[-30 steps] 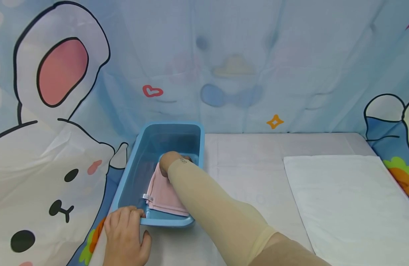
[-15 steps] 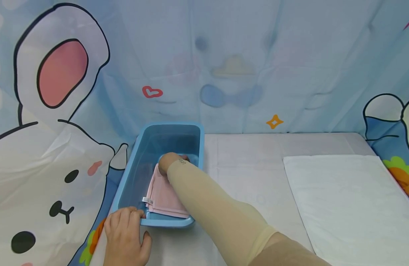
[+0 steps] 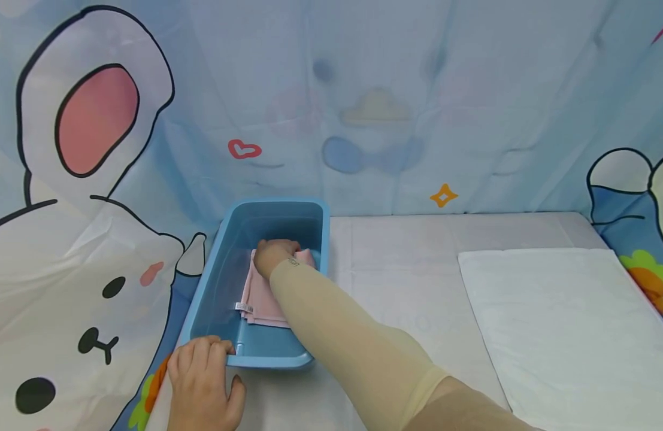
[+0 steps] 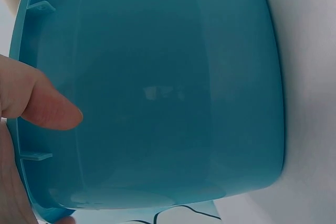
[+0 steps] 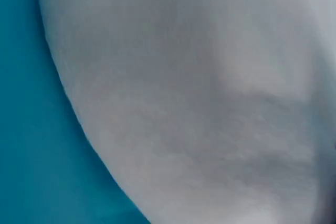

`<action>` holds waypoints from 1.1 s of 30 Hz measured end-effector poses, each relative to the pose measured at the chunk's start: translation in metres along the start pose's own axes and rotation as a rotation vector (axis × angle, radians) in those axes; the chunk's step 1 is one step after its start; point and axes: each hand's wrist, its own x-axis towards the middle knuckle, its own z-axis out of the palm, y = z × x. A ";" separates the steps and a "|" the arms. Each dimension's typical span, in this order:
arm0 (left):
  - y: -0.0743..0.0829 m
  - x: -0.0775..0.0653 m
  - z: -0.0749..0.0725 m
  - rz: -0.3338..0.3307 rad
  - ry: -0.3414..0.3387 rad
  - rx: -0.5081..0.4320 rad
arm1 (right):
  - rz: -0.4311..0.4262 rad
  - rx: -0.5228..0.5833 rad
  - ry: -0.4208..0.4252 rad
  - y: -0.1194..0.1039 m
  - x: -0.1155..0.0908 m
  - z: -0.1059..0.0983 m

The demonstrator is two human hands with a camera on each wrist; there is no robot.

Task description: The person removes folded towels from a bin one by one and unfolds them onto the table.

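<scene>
A light-blue plastic bin (image 3: 204,302) stands at the table's left side. My left hand (image 3: 203,374) grips its near left corner, fingers hooked over the rim; in the left wrist view the thumb (image 4: 55,109) lies along the outer wall. Inside the bin is a folded pink cloth (image 3: 260,299) with a small white tag (image 3: 244,307) at its left edge. My right hand (image 3: 277,254) reaches into the bin and holds the cloth near its far end; its fingertips are mostly hidden. Blurred pale fabric (image 5: 173,108) fills most of the right wrist view, beside the blue wall.
To the right, a flat white sheet or pad (image 3: 557,323) lies on the white-covered table (image 3: 396,263). A blue cartoon-printed curtain (image 3: 471,108) hangs behind the table and along its left side. My sleeved right forearm (image 3: 353,329) crosses over the bin's right rim.
The pink cloth has shifted away from the bin's near wall along with my right hand, baring more of the bin floor. A cloth corner now shows right of that hand. My left hand stays put.
</scene>
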 end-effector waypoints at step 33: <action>0.002 -0.002 -0.001 -0.014 -0.010 0.013 | 0.000 -0.221 0.196 -0.006 0.020 0.002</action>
